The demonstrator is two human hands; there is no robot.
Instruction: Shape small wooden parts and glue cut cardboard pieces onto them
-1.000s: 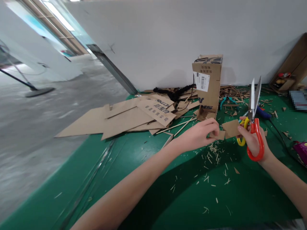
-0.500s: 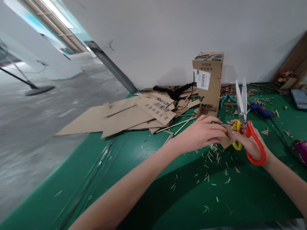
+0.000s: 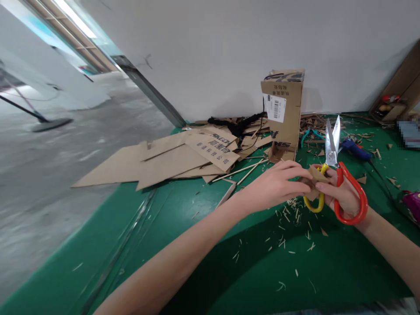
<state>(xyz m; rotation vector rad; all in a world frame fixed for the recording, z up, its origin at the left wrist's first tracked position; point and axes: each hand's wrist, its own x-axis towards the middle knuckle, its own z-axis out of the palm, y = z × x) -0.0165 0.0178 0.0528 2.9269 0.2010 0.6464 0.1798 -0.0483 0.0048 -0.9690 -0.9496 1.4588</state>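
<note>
Between my two hands is a small folded piece of brown cardboard [image 3: 316, 176]. My left hand [image 3: 278, 186] comes in from the left and pinches it with the fingertips. On the other side my right hand [image 3: 343, 194] has its thumb and fingers against the same piece. Scissors [image 3: 332, 153] with one red and one yellow handle hang on my right hand, their blades pointing away and spread apart. Just behind the hands stands a tall cardboard box [image 3: 285, 113] with a white label.
Flat cardboard sheets [image 3: 170, 159] and thin wooden sticks [image 3: 251, 169] lie to the left. Teal pliers [image 3: 305, 136] and a blue glue gun [image 3: 356, 149] with a cord are behind my right hand. Small shavings [image 3: 282, 240] litter the green table [image 3: 131, 262]. A wall rises behind.
The scissor blades have spread wider, and the yellow handle has swung left. The cardboard piece has turned between my fingers. The whole view has shifted slightly.
</note>
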